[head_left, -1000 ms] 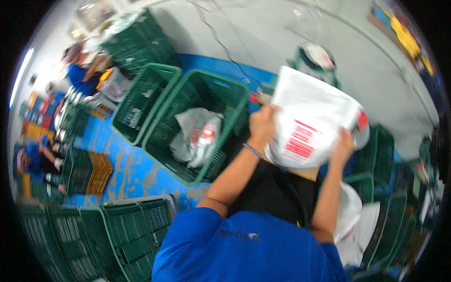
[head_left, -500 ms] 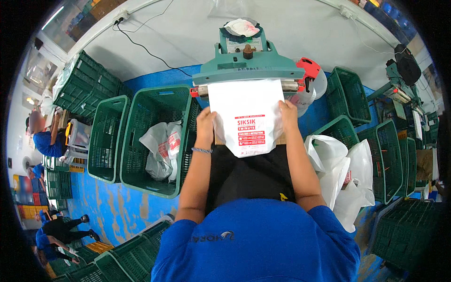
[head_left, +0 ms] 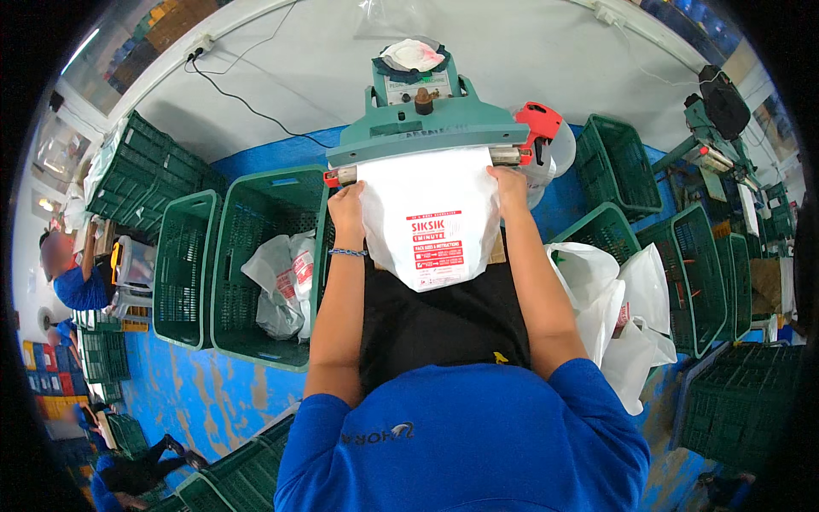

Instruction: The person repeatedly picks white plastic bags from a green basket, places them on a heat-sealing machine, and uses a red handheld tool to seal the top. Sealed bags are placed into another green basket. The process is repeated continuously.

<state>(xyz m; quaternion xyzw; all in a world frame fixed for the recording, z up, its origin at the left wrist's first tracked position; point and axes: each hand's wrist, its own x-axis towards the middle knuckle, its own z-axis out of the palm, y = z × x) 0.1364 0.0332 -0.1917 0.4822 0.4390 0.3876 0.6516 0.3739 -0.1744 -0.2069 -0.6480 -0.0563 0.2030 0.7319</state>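
Note:
A white plastic bag (head_left: 431,200) with red print is stretched between my two hands. Its far edge lies in the jaw of a green bag sealing machine (head_left: 426,128), hidden under the long bar. My left hand (head_left: 347,212) is closed on the bag's left edge, close to the red end piece of the machine. On the other side, my right hand (head_left: 508,188) pinches the right edge near the bar. The bag's rounded lower end hangs above my dark apron, and it looks filled out.
Left of me, a large green crate (head_left: 281,192) holds several printed white bags (head_left: 288,286). At my right, large white bags (head_left: 597,290) lie over another green crate (head_left: 601,230). A red tape dispenser (head_left: 539,124) stands beside the sealer. Other people work at the far left.
Both hands have shifted slightly toward the machine along the bag's edges. The whole view has moved a little, and the bag appears slightly tilted.

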